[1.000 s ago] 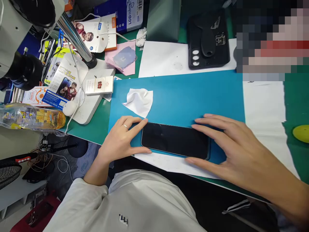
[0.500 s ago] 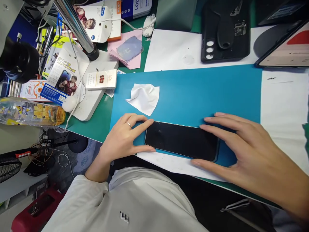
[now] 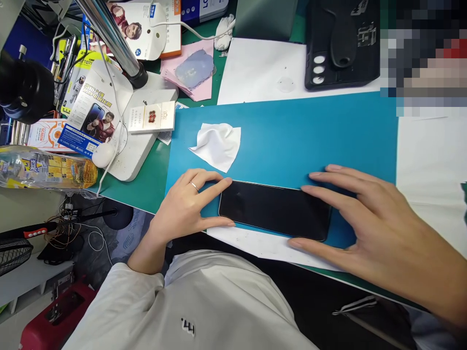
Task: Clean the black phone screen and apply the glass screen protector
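A smartphone [image 3: 273, 209] with a dark screen lies flat near the front edge of a blue mat [image 3: 292, 131]. At its left end, my left hand [image 3: 186, 204], with a ring on one finger, has the thumb and index fingertip on opposite long edges. My right hand [image 3: 379, 223] spans the right end the same way, thumb on the near edge and index finger on the far edge; its other visible fingers stretch past the phone over the mat. A crumpled white wiping cloth [image 3: 218, 146] rests on the mat just beyond my left hand.
A cigarette pack [image 3: 152, 117] sits on the white base of a stand with a metal pole [image 3: 109, 39]. To the left lies a drink bottle [image 3: 47, 167]. Behind the mat are white paper [image 3: 259, 73], a black phone-shaped object [image 3: 343, 53] and pink sheets [image 3: 200, 82].
The view has shifted very slightly. Both hands keep their places at the two ends of the smartphone, which has not visibly moved on the mat.
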The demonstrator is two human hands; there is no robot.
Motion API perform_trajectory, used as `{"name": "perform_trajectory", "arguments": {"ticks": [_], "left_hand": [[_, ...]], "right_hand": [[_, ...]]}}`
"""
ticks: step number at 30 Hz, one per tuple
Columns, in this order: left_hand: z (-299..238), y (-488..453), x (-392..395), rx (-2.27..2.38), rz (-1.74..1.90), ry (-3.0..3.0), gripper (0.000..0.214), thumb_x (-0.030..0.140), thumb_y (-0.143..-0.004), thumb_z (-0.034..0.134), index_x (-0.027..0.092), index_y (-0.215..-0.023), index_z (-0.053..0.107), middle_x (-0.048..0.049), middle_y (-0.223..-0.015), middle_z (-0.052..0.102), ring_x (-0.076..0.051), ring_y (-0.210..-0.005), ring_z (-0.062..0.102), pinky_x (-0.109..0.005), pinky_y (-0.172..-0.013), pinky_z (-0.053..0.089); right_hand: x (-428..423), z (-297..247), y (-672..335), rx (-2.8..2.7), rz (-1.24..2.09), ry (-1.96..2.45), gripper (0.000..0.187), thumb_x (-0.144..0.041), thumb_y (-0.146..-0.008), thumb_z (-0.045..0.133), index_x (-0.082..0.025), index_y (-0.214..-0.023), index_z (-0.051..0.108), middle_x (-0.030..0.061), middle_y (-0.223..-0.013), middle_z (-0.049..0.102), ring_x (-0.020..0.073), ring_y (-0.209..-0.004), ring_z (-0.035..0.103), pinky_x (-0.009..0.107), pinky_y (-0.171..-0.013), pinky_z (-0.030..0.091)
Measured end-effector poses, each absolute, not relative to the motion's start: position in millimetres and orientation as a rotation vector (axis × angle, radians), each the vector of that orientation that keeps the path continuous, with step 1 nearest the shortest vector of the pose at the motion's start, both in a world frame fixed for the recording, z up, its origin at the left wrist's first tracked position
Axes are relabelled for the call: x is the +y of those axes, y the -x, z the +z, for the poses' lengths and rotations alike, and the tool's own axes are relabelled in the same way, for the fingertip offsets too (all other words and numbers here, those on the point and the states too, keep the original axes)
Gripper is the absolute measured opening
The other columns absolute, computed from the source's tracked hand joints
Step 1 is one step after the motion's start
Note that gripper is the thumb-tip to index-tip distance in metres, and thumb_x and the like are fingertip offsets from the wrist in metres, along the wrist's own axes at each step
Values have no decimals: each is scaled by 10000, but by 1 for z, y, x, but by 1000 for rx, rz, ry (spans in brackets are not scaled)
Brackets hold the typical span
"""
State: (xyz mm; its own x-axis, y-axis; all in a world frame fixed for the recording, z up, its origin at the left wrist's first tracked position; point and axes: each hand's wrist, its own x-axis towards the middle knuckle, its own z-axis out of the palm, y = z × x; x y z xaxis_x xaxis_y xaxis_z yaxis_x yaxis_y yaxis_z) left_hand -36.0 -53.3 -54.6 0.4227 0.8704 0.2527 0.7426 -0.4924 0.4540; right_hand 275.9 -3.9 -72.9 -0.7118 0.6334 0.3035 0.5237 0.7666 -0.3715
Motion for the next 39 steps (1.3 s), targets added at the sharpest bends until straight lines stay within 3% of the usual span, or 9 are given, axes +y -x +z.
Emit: {"name": "perform_trajectory", "arguments": {"ticks": [5, 23, 39], "left_hand": [[-55, 35, -53, 1399, 700, -2399, 679, 630, -876, 710, 193, -1383, 591, -141, -1232, 686, -283, -1117, 611, -456, -961, 533], [-52, 36, -50, 1394, 691, -2389, 661, 603, -873, 730, 161, -1351, 619, -155, -1231, 694, -283, -1110, 609, -455, -974, 527], [-53, 36, -50, 1397, 686, -2414, 661, 596, -876, 736, 166, -1363, 612, -150, -1224, 694, -285, -1102, 612, -450, -972, 516]], "right_hand": [[-3, -73, -274, -2567, 301, 839, 732, -623, -973, 517, -83, -1465, 476, 274, -1316, 600, 493, -1327, 550, 632, -1001, 549], [-1, -68, -271, -2547, 323, 820, 648, -577, -962, 578, -58, -1350, 553, 280, -1274, 640, 496, -1291, 582, 620, -998, 560], [-3, -72, -274, -2537, 328, 844, 708, -586, -961, 581, -127, -1488, 473, 240, -1293, 638, 450, -1359, 551, 601, -1029, 557]]}}
